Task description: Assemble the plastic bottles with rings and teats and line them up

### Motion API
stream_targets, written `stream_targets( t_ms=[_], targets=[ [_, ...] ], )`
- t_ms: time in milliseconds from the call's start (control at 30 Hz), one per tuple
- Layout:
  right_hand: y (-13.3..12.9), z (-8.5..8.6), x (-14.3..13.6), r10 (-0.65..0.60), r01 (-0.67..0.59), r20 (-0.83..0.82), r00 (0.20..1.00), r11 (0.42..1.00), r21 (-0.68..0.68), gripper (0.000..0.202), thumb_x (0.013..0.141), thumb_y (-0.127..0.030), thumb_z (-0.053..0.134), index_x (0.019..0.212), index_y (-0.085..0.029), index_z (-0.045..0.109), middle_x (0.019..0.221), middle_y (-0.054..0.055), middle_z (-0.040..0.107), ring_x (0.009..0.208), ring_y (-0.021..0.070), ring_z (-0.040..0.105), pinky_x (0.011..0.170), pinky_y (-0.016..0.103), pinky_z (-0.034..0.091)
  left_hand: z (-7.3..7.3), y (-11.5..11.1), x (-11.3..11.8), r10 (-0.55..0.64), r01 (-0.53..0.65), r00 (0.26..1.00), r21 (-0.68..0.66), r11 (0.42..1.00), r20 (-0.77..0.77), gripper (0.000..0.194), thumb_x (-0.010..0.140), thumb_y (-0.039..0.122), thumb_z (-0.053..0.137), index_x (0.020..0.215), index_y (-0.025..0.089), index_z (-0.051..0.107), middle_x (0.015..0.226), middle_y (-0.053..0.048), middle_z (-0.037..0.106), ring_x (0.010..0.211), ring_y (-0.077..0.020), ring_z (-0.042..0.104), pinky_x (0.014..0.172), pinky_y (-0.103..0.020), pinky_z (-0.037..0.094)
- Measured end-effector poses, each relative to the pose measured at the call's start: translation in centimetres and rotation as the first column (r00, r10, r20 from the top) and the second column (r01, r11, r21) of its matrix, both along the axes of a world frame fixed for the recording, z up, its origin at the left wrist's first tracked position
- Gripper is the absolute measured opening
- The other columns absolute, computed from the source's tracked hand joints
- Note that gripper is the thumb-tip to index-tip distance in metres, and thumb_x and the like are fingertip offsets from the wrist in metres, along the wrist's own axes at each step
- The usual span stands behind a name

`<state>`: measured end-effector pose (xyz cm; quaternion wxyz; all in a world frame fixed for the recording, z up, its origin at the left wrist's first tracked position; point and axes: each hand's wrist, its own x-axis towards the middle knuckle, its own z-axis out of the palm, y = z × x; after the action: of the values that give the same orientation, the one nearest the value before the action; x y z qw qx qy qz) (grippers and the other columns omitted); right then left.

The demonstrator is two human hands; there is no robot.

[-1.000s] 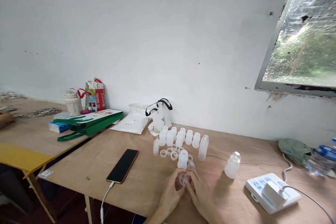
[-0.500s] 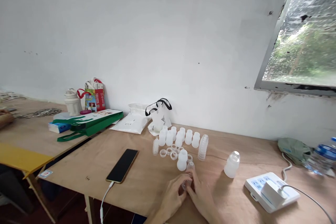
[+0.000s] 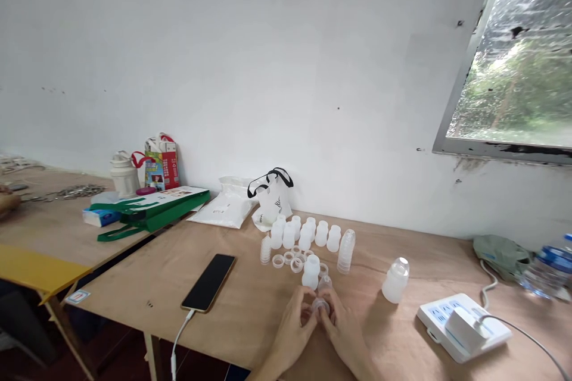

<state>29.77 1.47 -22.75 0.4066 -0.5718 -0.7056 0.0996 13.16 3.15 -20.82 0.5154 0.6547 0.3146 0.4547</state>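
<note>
Near the front edge of the table, my left hand (image 3: 294, 327) and my right hand (image 3: 342, 326) meet around a small clear ring-shaped piece (image 3: 320, 306), fingers of both closed on it. Just beyond my fingertips stand a clear teat-like piece (image 3: 325, 283) and a frosted white bottle (image 3: 310, 272). Several loose rings (image 3: 296, 264) lie behind that bottle. Further back are several frosted bottles (image 3: 321, 233), with a stack of clear caps (image 3: 345, 252) to their right and a shorter stack of rings (image 3: 265, 250) to their left. A capped bottle (image 3: 395, 280) stands apart at the right.
A phone (image 3: 208, 282) with a cable lies left of my hands. At right are a white power strip (image 3: 462, 327), a green cap (image 3: 500, 256) and a water bottle (image 3: 549, 268). White bags (image 3: 270, 205) and a green bag (image 3: 156, 214) lie toward the wall. At far left, a hand (image 3: 8, 199) shows.
My hands have shifted slightly, thumbs now raised over the clear ring-shaped piece, which shows more fully between them. At far left, the other person's hand has moved a little left.
</note>
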Motion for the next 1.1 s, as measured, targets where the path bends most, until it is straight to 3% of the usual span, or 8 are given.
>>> stream_targets(
  t_ms=[100,233,333,467,633,867,1100],
  targets=[
    [-0.2,0.4,-0.1,0.066,-0.071,-0.071,0.995,0.995,-0.074,0.033,0.104,-0.054,0.040,0.106,-0.030,0.064,0.081,-0.002,0.074,0.066,0.0184,0.069,0.065,0.027,0.052,-0.7,0.7,0.1,0.033,-0.032,0.999,-0.076,0.997,0.003,0.037,0.091,0.057,0.065,0.104,0.023,0.060,0.105,-0.008,0.070,0.089,-0.0229,0.068,0.078,-0.030,0.052],
    [-0.2,0.5,0.1,0.118,-0.142,-0.170,0.978,0.981,-0.135,0.039,0.104,-0.058,0.039,0.113,-0.029,0.063,0.087,0.001,0.076,0.077,0.0209,0.073,0.071,0.030,0.055,-0.7,0.9,0.3,0.018,-0.020,1.000,-0.090,0.996,-0.023,0.048,0.093,0.068,0.055,0.106,0.021,0.059,0.095,-0.007,0.073,0.081,-0.0215,0.067,0.074,-0.031,0.051],
    [0.0,0.3,0.2,0.111,-0.142,-0.206,0.972,0.980,-0.140,0.041,0.105,-0.058,0.036,0.117,-0.030,0.063,0.096,0.003,0.077,0.085,0.0216,0.074,0.079,0.032,0.056,-0.6,0.7,0.3,-0.013,0.012,1.000,-0.090,0.996,-0.008,0.050,0.094,0.070,0.052,0.108,0.022,0.057,0.093,-0.006,0.073,0.083,-0.0216,0.068,0.076,-0.030,0.050],
    [0.1,0.2,0.3,0.084,-0.115,-0.204,0.975,0.982,-0.146,0.044,0.104,-0.060,0.036,0.121,-0.031,0.064,0.101,0.003,0.078,0.086,0.0219,0.075,0.078,0.032,0.057,-0.8,0.7,0.2,-0.042,0.041,0.999,-0.057,0.998,-0.025,0.049,0.095,0.071,0.048,0.104,0.023,0.053,0.097,-0.005,0.070,0.090,-0.0216,0.067,0.081,-0.030,0.051],
    [-0.1,0.4,0.2,0.091,-0.121,-0.169,0.981,0.977,-0.178,0.044,0.105,-0.059,0.035,0.114,-0.030,0.067,0.099,0.003,0.079,0.086,0.0225,0.075,0.077,0.031,0.055,-1.3,0.9,0.1,0.018,-0.014,0.988,0.029,0.999,-0.152,0.044,0.099,0.067,0.041,0.099,0.024,0.050,0.097,-0.005,0.069,0.087,-0.0210,0.065,0.081,-0.031,0.050],
    [-0.1,0.3,-0.1,0.069,-0.080,-0.065,0.996,0.976,-0.203,0.039,0.103,-0.055,0.039,0.102,-0.028,0.067,0.070,0.000,0.072,0.062,0.0209,0.069,0.063,0.028,0.048,-1.8,1.0,0.1,0.054,-0.032,0.953,0.079,0.996,-0.299,0.034,0.101,0.057,0.039,0.092,0.025,0.048,0.082,-0.002,0.069,0.073,-0.0188,0.061,0.076,-0.029,0.045],
    [0.0,0.3,0.0,0.075,-0.090,-0.081,0.994,0.976,-0.201,0.036,0.103,-0.055,0.041,0.100,-0.029,0.066,0.076,0.000,0.075,0.067,0.0214,0.071,0.063,0.028,0.045,-1.6,0.9,0.2,0.075,-0.064,0.956,0.050,0.997,-0.283,0.032,0.099,0.055,0.045,0.091,0.024,0.049,0.082,-0.001,0.072,0.075,-0.0192,0.065,0.073,-0.027,0.045]
  ],
)
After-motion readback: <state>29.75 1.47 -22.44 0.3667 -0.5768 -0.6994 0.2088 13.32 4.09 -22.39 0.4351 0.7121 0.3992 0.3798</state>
